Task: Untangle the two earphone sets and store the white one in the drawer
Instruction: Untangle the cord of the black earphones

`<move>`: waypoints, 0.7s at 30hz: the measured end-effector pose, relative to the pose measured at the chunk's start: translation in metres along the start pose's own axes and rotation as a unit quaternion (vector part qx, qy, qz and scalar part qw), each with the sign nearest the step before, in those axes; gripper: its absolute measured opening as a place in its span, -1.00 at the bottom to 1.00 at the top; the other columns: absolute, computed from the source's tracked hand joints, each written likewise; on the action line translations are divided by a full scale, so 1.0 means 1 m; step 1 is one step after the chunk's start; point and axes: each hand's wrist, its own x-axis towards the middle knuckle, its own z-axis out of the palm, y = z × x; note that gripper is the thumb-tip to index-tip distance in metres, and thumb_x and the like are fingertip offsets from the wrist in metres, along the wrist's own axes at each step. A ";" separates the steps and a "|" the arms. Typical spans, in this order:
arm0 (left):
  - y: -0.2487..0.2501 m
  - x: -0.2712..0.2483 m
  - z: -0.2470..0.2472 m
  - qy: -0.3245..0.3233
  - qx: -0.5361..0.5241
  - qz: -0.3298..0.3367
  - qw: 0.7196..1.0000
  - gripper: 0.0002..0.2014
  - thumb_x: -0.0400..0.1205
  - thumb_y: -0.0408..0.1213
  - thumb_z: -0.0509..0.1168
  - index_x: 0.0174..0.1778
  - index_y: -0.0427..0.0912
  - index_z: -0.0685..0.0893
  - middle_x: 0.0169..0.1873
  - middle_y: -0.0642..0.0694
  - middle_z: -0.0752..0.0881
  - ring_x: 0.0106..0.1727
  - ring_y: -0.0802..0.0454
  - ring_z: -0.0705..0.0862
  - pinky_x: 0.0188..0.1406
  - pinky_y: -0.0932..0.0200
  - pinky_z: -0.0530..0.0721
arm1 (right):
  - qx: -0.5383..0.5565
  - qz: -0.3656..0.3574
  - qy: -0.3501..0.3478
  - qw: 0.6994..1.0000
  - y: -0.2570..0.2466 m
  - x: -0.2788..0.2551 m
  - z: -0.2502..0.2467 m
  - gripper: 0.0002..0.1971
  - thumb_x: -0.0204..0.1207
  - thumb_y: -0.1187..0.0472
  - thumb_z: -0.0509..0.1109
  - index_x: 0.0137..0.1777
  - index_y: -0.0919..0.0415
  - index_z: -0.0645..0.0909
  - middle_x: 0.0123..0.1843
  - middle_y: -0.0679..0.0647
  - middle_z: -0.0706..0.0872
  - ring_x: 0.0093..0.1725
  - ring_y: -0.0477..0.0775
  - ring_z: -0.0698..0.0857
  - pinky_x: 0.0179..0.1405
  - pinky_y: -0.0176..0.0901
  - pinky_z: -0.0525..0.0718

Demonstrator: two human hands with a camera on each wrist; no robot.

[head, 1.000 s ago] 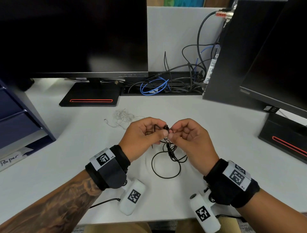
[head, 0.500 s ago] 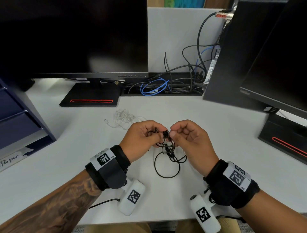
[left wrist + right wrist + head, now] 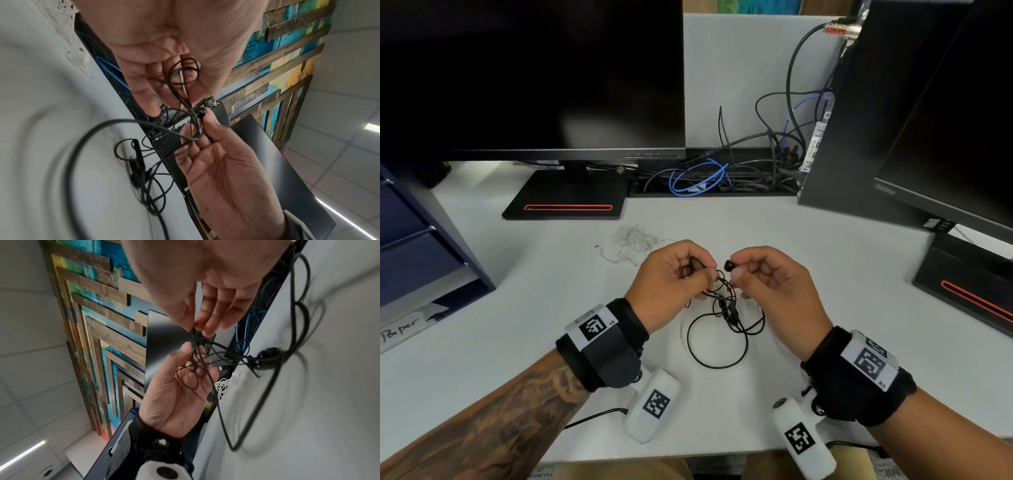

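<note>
The black earphone set (image 3: 717,342) is a tangle hanging between my hands, with one loop lying on the white desk (image 3: 825,274). My left hand (image 3: 707,274) grips a bundle of its cord loops (image 3: 185,71) in curled fingers. My right hand (image 3: 732,274) pinches a black earbud (image 3: 729,265) between thumb and fingers, a little right of the left hand. The white earphone set (image 3: 633,241) lies apart in a loose pile on the desk, just beyond my left hand; it also shows as a white pile (image 3: 223,386) in the right wrist view. A blue drawer unit (image 3: 414,233) stands at the far left.
A monitor stand (image 3: 566,198) sits behind the white set. A second monitor base (image 3: 969,284) is at the right. A cable trough with a blue cable (image 3: 695,180) and black leads runs along the back. A labelled paper (image 3: 400,330) lies by the drawer unit.
My hands, touching a second ago, have drawn slightly apart. The right hand has pulled the black earbud out to the right, so it now shows clear of the left hand.
</note>
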 end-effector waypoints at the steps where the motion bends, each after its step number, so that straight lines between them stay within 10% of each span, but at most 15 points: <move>1: 0.000 0.000 0.000 0.003 0.001 0.001 1.000 -0.90 0.59 -0.60 0.38 -0.10 -0.35 0.71 -0.27 -0.26 0.69 -0.29 0.06 0.70 -0.23 0.02 0.81 | 0.010 -0.005 0.016 1.000 0.000 0.001 -0.001 -0.80 0.61 0.49 0.41 0.06 0.18 0.71 -0.06 0.02 0.84 -0.08 0.02 0.80 -0.11 -0.23 0.69; 8: 0.001 0.002 -0.001 0.027 -0.012 0.003 1.000 -0.86 0.61 -0.60 0.36 -0.08 -0.29 0.69 -0.30 -0.17 0.70 -0.29 0.06 0.74 -0.28 0.04 0.80 | 0.046 -0.013 0.027 0.999 -0.003 0.004 -0.003 -0.75 0.64 0.58 0.26 0.09 0.29 0.68 -0.16 0.08 0.74 -0.06 0.07 0.81 -0.07 -0.16 0.73; 15: 0.003 0.001 -0.001 0.023 -0.026 0.031 0.999 -0.89 0.61 -0.61 0.35 -0.05 -0.35 0.66 -0.26 -0.18 0.73 -0.28 0.04 0.76 -0.24 -0.05 0.81 | 0.003 0.049 -0.031 0.998 0.001 0.002 -0.002 -0.76 0.54 0.19 0.44 0.19 0.14 0.71 0.14 0.03 0.82 0.10 0.01 0.79 0.08 -0.10 0.76; 21: 0.005 0.000 0.000 0.028 -0.015 0.026 0.999 -0.90 0.61 -0.56 0.37 -0.06 -0.29 0.68 -0.25 -0.17 0.73 -0.42 0.05 0.69 -0.49 0.14 0.66 | -0.009 0.076 -0.088 0.993 0.002 -0.001 -0.002 -0.87 0.58 0.35 0.52 0.10 0.27 0.73 -0.18 0.08 0.78 -0.17 0.04 0.76 -0.06 -0.13 0.73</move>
